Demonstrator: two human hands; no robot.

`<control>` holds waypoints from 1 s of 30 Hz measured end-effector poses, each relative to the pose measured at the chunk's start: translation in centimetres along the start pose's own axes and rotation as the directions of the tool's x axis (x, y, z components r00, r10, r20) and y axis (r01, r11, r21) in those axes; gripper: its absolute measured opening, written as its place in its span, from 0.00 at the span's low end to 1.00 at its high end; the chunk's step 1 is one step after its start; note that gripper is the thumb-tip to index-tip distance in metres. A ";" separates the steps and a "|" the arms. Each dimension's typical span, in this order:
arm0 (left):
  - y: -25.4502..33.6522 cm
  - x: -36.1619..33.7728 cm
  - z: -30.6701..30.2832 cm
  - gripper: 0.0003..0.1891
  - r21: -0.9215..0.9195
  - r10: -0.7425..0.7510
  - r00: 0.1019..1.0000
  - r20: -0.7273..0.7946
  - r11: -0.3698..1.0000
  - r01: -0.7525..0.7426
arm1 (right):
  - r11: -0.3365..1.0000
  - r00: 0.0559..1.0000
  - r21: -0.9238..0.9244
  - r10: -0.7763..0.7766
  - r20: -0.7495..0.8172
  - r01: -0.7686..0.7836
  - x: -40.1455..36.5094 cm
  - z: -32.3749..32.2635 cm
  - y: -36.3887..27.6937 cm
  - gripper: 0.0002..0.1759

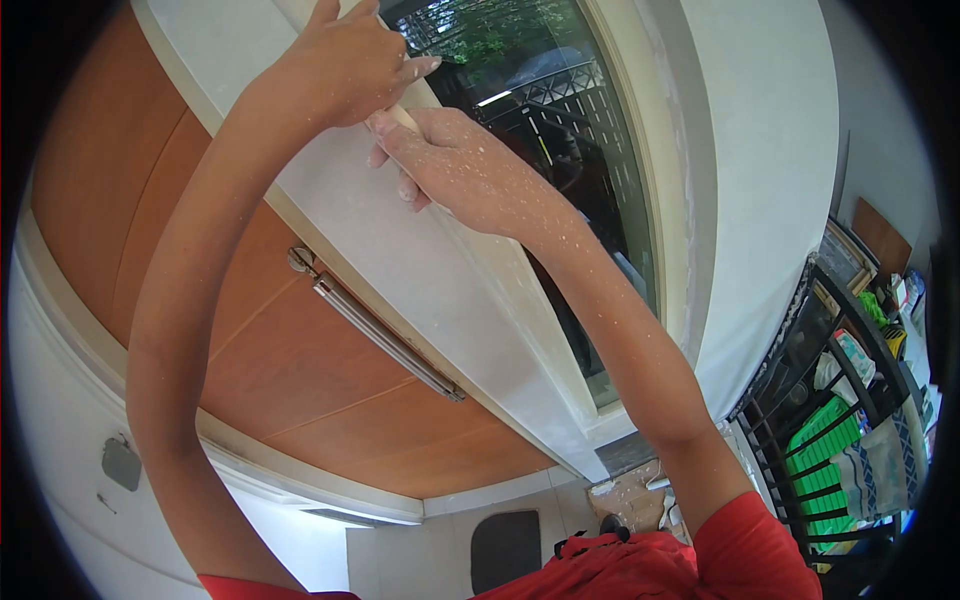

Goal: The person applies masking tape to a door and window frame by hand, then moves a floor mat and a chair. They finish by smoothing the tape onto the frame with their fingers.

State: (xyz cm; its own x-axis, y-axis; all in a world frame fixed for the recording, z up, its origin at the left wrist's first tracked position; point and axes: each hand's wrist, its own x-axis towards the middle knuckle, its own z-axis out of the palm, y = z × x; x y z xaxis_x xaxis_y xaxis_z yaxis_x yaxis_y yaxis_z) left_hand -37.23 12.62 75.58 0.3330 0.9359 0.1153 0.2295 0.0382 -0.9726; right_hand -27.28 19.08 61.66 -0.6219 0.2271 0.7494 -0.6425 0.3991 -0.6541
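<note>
Both my arms reach up to the white frame strip (400, 250) between a wooden door and a tall window. My left hand (345, 60) is curled around a pale handle (405, 118) near the top of the strip. My right hand (455, 165) grips the same handle just below, its fingers wrapped round it. White specks cover my right hand and forearm. The working end of the tool is hidden behind my hands.
A brown wooden door (300, 370) with a long metal pull handle (380, 335) stands to the left. The dark window glass (580, 150) lies to the right. A black metal rack (820, 420) with bags and clutter stands at the lower right. Debris lies on the floor below.
</note>
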 end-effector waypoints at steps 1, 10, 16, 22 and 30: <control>-0.2 0.2 1.0 0.25 0.252 -0.217 0.901 0.376 0.959 0.126 | 1.000 1.000 0.004 0.026 0.007 -0.026 0.1 0.0 0.0 0.29; 2.0 2.6 -6.6 0.27 0.076 -0.234 0.751 0.618 0.968 0.239 | 0.912 0.925 -0.262 -0.358 -0.129 0.317 -2.8 0.0 3.9 0.21; 1.9 3.5 -7.2 0.30 -0.001 -0.232 0.651 0.723 0.941 0.337 | 0.915 0.883 -0.169 -0.400 -0.245 0.367 -3.0 0.7 4.8 0.16; 2.4 3.0 -7.0 0.31 0.061 -0.286 0.718 0.635 0.945 0.322 | 0.967 0.942 -0.165 -0.232 -0.243 0.196 -3.5 1.5 2.7 0.19; 2.9 3.0 -6.8 0.32 0.034 -0.303 0.732 0.610 0.933 0.358 | 0.966 0.979 -0.221 0.097 -0.180 -0.136 -6.2 1.1 3.3 0.24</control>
State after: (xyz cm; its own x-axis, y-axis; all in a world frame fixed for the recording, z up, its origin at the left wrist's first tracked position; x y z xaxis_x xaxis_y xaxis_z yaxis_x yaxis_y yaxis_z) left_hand -29.36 13.15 74.47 -0.3840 0.8872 0.2559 0.3018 0.3825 -0.8733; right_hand -26.03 18.01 54.74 -0.5908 0.4206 0.6886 -0.4368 0.5509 -0.7112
